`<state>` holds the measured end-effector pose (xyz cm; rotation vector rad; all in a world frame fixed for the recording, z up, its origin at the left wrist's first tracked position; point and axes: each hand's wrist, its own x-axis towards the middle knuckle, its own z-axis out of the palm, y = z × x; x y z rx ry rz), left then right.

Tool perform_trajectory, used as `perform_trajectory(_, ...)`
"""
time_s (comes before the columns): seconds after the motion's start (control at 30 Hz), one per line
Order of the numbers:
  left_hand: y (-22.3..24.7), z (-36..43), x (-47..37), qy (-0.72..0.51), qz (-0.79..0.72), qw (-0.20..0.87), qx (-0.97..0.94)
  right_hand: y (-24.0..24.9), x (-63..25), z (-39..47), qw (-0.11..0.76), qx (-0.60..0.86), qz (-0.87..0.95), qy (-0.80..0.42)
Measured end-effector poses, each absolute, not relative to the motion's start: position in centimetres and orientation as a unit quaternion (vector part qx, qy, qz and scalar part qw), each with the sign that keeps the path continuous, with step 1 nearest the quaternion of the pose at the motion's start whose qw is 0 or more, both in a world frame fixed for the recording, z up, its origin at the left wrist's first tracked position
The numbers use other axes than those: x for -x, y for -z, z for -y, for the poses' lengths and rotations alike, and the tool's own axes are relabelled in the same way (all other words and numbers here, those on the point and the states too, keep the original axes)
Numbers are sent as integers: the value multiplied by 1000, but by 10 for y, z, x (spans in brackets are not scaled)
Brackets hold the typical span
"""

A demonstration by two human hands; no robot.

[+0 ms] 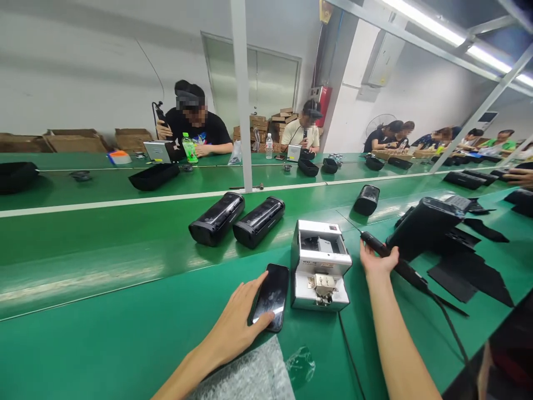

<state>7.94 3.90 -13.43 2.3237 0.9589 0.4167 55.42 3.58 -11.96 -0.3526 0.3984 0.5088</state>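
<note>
At the near edge of the surface [104,344] lies a sheet of bubble wrap [254,378]. Just beyond it the left hand [237,322] rests flat and unclenched, fingertips on the lower end of a phone [271,295] lying face up. Nothing grips the phone, so a push from those fingers could slide it into the white box [320,266] just to its right, or scratch its back on the surface

The right hand [377,261] is closed around a black driver [381,247], right of the box, tip pointing away toward the far left. Its cord [452,325] trails back over the near right edge; a snag there could jerk the tool, and the tip could mark the box or the phone

Black flat pieces [470,275] and a black housing [425,222] crowd the right side, easy to knock with the forearm. Farther off lie two speakers [237,219], side by side on their sides, which could roll. Other people work along the far edge
</note>
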Motion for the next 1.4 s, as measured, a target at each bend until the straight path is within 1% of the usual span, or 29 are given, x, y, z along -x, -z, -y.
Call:
perform_trajectory(0.07, 136, -34, -77, -154, -373, 295, -866, 134, -547, -45, 930, 184, -201, -248)
perform_trajectory(0.17, 140, -27, -75, -154, -389, 296, -859, 147, -541, -51, 933, 195, -163, -255)
perform_trajectory(0.43, 143, -31, -87, -188, -385, 264, -864, 165, -545, -57, 935, 224, -107, -253)
perform_trajectory(0.6, 151, -42, -89, -209, -395, 254, -858, 168, -548, -58, 934, 233, -99, -251)
perform_trajectory(0.87, 151, -38, -67, -156, -350, 262, -886, 166, -549, -57, 932, 235, -104, -257)
perform_trajectory(1.07, 154, -41, -78, -174, -347, 235, -891, 165, -548, -55, 931, 234, -104, -259)
perform_trajectory(1.4, 167, -40, -73, -201, -348, 202, -893, 169, -553, -55, 929, 252, -93, -255)
